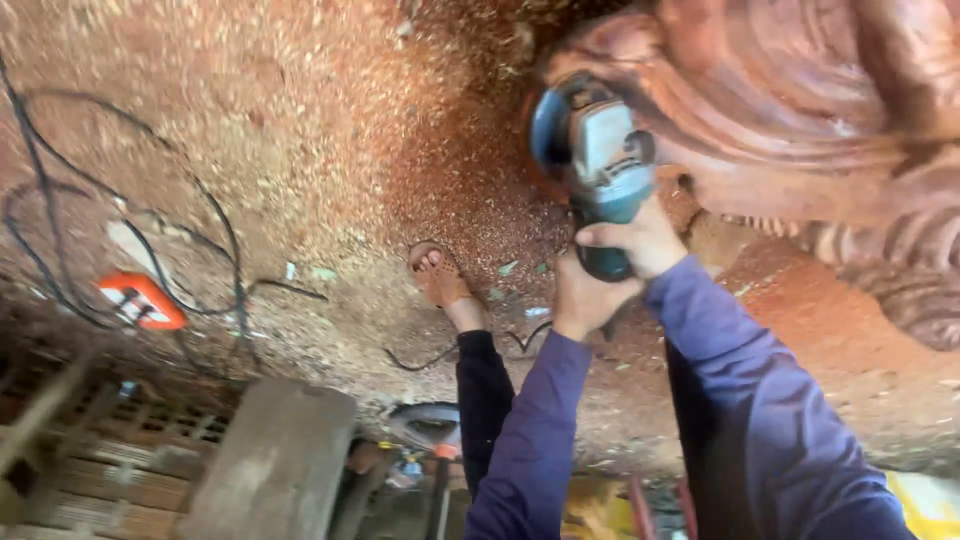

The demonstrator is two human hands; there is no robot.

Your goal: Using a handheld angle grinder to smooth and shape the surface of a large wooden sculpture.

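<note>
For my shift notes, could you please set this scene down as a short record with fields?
Tool: blue and grey handheld angle grinder, its head against the carving
Workpiece: large reddish-brown carved wooden figure
Left hand: grips the grinder's rear handle from below
Right hand: wraps the grinder's body
Ground: red sawdust-covered floor
Nearby: black cables, orange plastic object, sandalled foot

Both hands on a blue angle grinder — left hand, right hand, disc against reddish wood carving, sawdust-covered floor
</note>
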